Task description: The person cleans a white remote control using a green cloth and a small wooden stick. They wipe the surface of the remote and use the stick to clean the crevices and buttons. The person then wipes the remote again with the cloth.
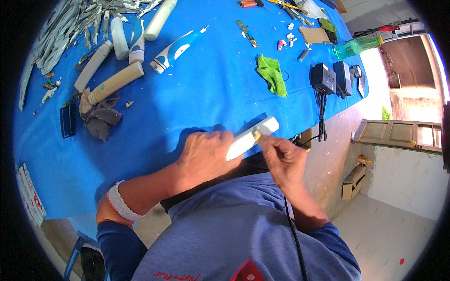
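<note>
My left hand (208, 156) grips a white plastic handle casing (242, 144), which slants up to the right above the table's front edge. In my right hand (285, 158), a small yellowish piece (257, 134) is pinched between the fingers and pressed to the casing's upper face. The hand blurs that piece, so I cannot tell what it is. Farther back lies a blue-and-white electric toothbrush handle (177, 51) with a metal shaft. A cream handle casing (117, 81) leans on a dark grey cloth (102, 117) to the left.
Several more casings (93, 66) lie at the back left, beside a heap of grey parts (63, 38). A green cloth (272, 75), a narrow circuit board (247, 33), black power adapters (322, 78) with hanging cables and a green plastic bottle (357, 47) occupy the right side of the blue tablecloth (211, 95).
</note>
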A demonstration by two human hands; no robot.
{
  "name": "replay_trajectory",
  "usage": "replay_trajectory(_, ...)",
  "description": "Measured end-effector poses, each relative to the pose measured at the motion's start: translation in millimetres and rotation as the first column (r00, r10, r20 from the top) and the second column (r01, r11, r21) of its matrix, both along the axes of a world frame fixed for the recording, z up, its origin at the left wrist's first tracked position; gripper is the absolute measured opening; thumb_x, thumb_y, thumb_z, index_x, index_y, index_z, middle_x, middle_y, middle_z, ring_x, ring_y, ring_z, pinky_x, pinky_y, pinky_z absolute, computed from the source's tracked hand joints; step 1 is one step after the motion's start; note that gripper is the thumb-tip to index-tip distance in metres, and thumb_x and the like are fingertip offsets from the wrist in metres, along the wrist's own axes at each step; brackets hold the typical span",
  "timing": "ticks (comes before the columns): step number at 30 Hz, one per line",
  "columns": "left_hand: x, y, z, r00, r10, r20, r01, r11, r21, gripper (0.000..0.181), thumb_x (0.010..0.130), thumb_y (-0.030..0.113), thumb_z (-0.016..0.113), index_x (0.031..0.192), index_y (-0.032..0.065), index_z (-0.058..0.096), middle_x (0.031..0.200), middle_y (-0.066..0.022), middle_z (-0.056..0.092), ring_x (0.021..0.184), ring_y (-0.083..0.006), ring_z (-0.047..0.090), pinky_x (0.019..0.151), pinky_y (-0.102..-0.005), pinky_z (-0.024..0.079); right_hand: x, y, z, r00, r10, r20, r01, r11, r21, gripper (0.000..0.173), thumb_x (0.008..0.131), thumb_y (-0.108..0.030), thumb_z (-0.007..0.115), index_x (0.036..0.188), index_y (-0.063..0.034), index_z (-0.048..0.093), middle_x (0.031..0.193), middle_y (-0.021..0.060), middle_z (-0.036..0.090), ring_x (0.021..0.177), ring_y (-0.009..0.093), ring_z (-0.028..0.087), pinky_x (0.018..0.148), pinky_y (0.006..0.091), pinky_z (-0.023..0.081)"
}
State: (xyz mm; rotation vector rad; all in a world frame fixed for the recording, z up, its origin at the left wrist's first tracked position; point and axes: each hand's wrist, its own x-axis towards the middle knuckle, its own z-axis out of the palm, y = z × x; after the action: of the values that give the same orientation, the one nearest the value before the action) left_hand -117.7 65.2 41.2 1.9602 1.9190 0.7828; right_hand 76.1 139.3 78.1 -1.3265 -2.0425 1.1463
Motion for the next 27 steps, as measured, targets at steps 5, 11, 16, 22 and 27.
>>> replay_trajectory(5, 0.6, 0.2, -0.4, 1.0, 0.0, 0.001, 0.0, 1.0, 0.002, 0.04, 0.078, 0.04, 0.078, 0.079, 0.0046, 0.06, 0.066, -0.0119, 0.065, 0.056, -0.0284, 0.067, 0.052, -0.0402, 0.054, 1.8, -3.0, -2.1, 0.991, 0.128, -0.032, -0.118, 0.971, 0.208, 0.011, 0.09, -0.002, 0.068, 0.099, 0.0005, 0.073, 0.077, 0.0138, 0.072, 0.064, 0.013, 0.065, 0.06, 0.0296, 0.052)
replay_trajectory(11, 0.1, 0.8, -0.4, 1.0, -0.005, -0.022, 0.005, 1.0, 0.02, 0.04, 0.078, 0.039, 0.078, 0.077, 0.0045, 0.059, 0.065, -0.0119, 0.065, 0.054, -0.028, 0.067, 0.05, -0.0388, 0.054, 10.0, 17.8, -12.1, 0.997, -0.08, -0.01, 0.08, 0.974, 0.211, 0.01, 0.089, -0.004, 0.069, 0.097, 0.0009, 0.072, 0.072, 0.0112, 0.07, 0.063, 0.011, 0.063, 0.058, 0.0271, 0.051)
replay_trajectory(16, -1.5, 0.4, 1.2, 0.999, -0.024, -0.022, 0.024, 1.0, 0.016, 0.039, 0.078, 0.038, 0.079, 0.077, 0.0048, 0.059, 0.064, -0.0118, 0.065, 0.053, -0.0275, 0.067, 0.049, -0.0383, 0.054, 11.9, 17.7, -8.9, 0.999, 0.002, 0.043, -0.016, 0.945, 0.328, 0.01, 0.089, -0.006, 0.07, 0.097, 0.0, 0.072, 0.073, 0.0127, 0.07, 0.063, 0.012, 0.065, 0.061, 0.029, 0.052)
replay_trajectory(22, -1.5, 0.7, 0.8, 0.999, -0.02, -0.024, 0.021, 1.0, 0.016, 0.039, 0.078, 0.038, 0.079, 0.077, 0.005, 0.059, 0.064, -0.0119, 0.065, 0.053, -0.0274, 0.066, 0.049, -0.0383, 0.054, 25.8, 44.2, -9.0, 0.99, -0.121, 0.068, 0.092, 0.939, 0.331, 0.012, 0.089, -0.006, 0.072, 0.1, -0.0012, 0.072, 0.079, 0.0128, 0.072, 0.066, 0.014, 0.068, 0.063, 0.0291, 0.054)
replay_trajectory(27, -0.6, 0.8, 1.6, 1.0, -0.009, -0.024, 0.009, 1.0, 0.021, 0.039, 0.077, 0.038, 0.079, 0.076, 0.0051, 0.059, 0.064, -0.0115, 0.064, 0.052, -0.0272, 0.066, 0.05, -0.038, 0.054, 20.6, 42.0, -6.5, 0.99, 0.066, 0.128, -0.117, 0.883, 0.455, 0.012, 0.087, -0.006, 0.073, 0.099, -0.0028, 0.072, 0.08, 0.0163, 0.071, 0.069, 0.02, 0.071, 0.064, 0.0308, 0.055)
